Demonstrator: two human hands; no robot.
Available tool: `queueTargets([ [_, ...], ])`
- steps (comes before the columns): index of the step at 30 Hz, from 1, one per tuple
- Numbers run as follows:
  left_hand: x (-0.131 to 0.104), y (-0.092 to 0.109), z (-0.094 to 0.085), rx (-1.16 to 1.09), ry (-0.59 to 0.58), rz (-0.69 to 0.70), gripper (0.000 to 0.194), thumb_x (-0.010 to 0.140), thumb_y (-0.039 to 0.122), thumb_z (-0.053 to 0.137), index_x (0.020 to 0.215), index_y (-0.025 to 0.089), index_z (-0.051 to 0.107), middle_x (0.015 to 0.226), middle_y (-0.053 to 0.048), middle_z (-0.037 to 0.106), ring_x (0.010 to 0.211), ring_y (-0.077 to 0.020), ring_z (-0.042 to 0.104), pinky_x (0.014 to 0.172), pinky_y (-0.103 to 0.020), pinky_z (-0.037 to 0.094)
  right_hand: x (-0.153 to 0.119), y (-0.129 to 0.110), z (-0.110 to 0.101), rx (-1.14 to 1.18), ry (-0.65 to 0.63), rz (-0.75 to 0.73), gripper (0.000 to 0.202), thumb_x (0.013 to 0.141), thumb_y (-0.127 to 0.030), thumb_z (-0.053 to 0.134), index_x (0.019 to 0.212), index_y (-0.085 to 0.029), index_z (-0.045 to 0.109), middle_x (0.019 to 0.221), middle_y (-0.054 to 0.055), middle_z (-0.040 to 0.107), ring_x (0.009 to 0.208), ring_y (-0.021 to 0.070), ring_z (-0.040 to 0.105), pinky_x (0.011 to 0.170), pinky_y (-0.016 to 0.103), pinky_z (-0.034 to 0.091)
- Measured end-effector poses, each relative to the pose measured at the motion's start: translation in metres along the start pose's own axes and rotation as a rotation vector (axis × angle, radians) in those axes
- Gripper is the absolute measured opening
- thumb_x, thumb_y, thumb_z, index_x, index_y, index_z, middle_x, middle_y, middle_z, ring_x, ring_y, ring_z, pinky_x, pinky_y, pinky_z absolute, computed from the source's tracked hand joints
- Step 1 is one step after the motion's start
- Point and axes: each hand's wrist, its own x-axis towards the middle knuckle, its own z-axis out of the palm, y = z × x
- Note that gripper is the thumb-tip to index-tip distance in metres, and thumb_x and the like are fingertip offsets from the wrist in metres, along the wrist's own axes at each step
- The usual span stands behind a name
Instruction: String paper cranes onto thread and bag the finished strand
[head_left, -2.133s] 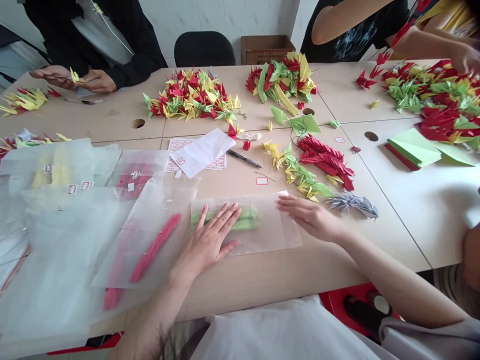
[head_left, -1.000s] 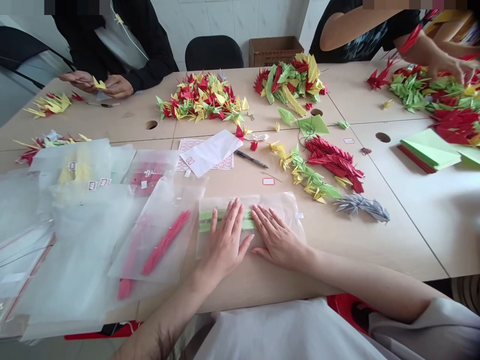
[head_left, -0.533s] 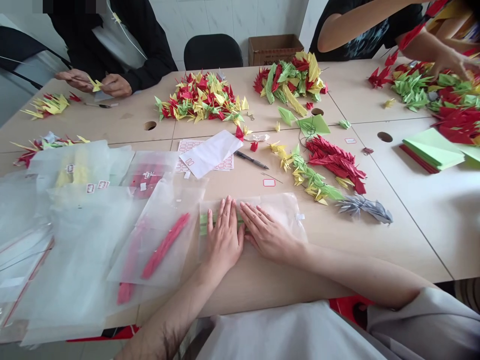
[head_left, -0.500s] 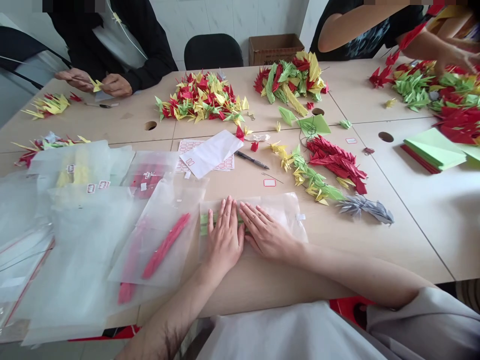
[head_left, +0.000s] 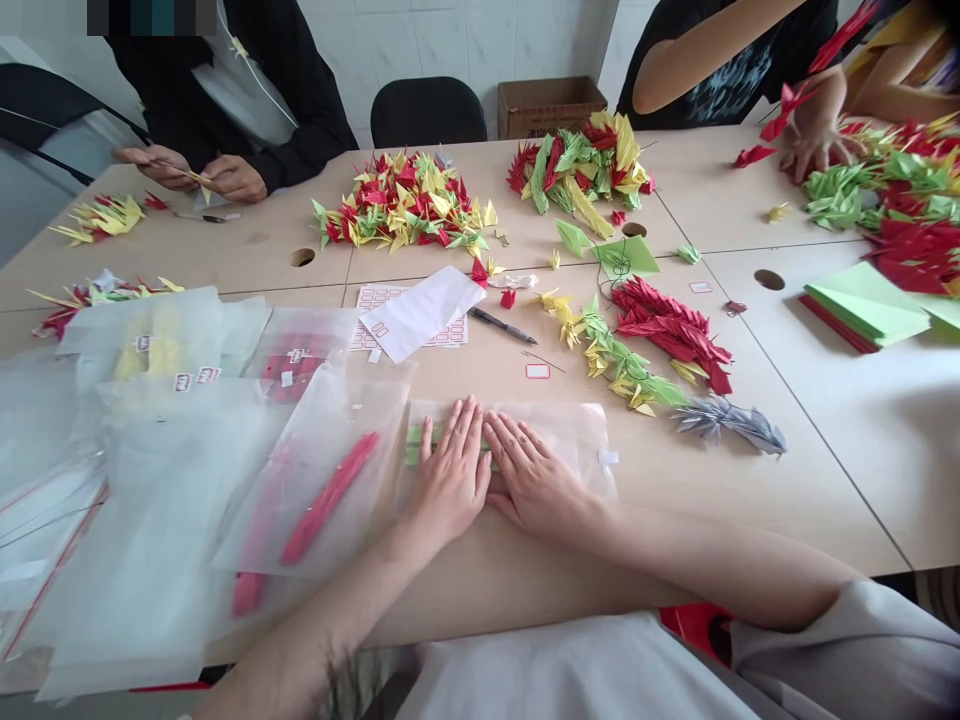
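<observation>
A translucent plastic bag (head_left: 566, 435) lies flat on the table in front of me, with something light green (head_left: 414, 436) inside its left part. My left hand (head_left: 452, 465) rests flat on the bag over the green contents, fingers stretched out. Beside it, my right hand (head_left: 529, 470) also lies flat on the bag, fingers pointing up and to the left. The fingertips of both hands nearly meet. A small white tag (head_left: 608, 457) sits at the bag's right edge. How far the green contents reach under my hands is hidden.
Translucent bags (head_left: 157, 520) cover the left side, one holding a pink-red strand (head_left: 330, 497). Beyond my hands lie a pen (head_left: 502, 325), white paper (head_left: 424, 310) and strings of folded cranes (head_left: 671, 330). A crane pile (head_left: 405, 200) stands farther back. Co-workers' hands (head_left: 236, 180) work across the table.
Both hands stay flat on the bag, almost unmoved. The view has shifted slightly. At the far right, a co-worker's hand has moved left and lower over the cranes.
</observation>
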Motion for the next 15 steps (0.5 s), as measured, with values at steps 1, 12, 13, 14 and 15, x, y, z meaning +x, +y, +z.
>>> queueTargets([
  [1, 0.005, -0.003, -0.002, -0.003, -0.026, 0.060, 0.060, 0.100, 0.027, 0.028, 0.157, 0.013, 0.015, 0.162, -0.011, 0.020, 0.150, -0.0250, 0.019, 0.122, -0.051, 0.003, -0.002, -0.001, -0.003, -0.011, 0.000, 0.022, 0.079, 0.094, -0.044, 0.051, 0.150, 0.005, 0.026, 0.157, 0.026, 0.023, 0.147, 0.0359, 0.025, 0.120, 0.051, 0.030],
  [12, 0.097, -0.050, -0.019, 0.022, -0.163, 0.700, 0.061, 0.100, 0.034, 0.035, 0.157, 0.022, 0.016, 0.162, -0.005, 0.019, 0.151, -0.0176, 0.015, 0.123, -0.043, 0.003, -0.016, 0.051, -0.032, 0.044, -0.091, -0.246, 0.064, 0.101, -0.042, 0.042, 0.152, -0.005, 0.031, 0.158, 0.018, 0.029, 0.147, 0.0291, 0.028, 0.122, 0.047, 0.027],
  [13, 0.101, -0.053, -0.019, 0.022, -0.162, 0.736, 0.061, 0.100, 0.033, 0.036, 0.157, 0.024, 0.016, 0.162, -0.005, 0.019, 0.151, -0.0180, 0.015, 0.123, -0.043, 0.004, -0.016, 0.055, -0.030, 0.076, -0.115, -0.310, 0.067, 0.101, -0.044, 0.042, 0.153, -0.005, 0.027, 0.159, 0.016, 0.027, 0.148, 0.0275, 0.026, 0.122, 0.045, 0.026],
  [14, 0.104, -0.055, -0.020, 0.021, -0.164, 0.770, 0.061, 0.099, 0.031, 0.038, 0.157, 0.025, 0.017, 0.162, -0.004, 0.019, 0.151, -0.0184, 0.016, 0.123, -0.044, 0.004, -0.017, 0.059, -0.028, 0.106, -0.136, -0.358, 0.069, 0.100, -0.046, 0.041, 0.154, -0.005, 0.024, 0.160, 0.016, 0.025, 0.149, 0.0264, 0.024, 0.123, 0.044, 0.025],
  [15, 0.107, -0.056, -0.021, 0.018, -0.166, 0.797, 0.061, 0.099, 0.031, 0.039, 0.156, 0.026, 0.018, 0.163, -0.004, 0.019, 0.151, -0.0189, 0.016, 0.123, -0.044, 0.004, -0.017, 0.061, -0.026, 0.133, -0.152, -0.381, 0.072, 0.100, -0.048, 0.041, 0.154, -0.005, 0.022, 0.160, 0.016, 0.024, 0.150, 0.0259, 0.022, 0.123, 0.044, 0.024],
])
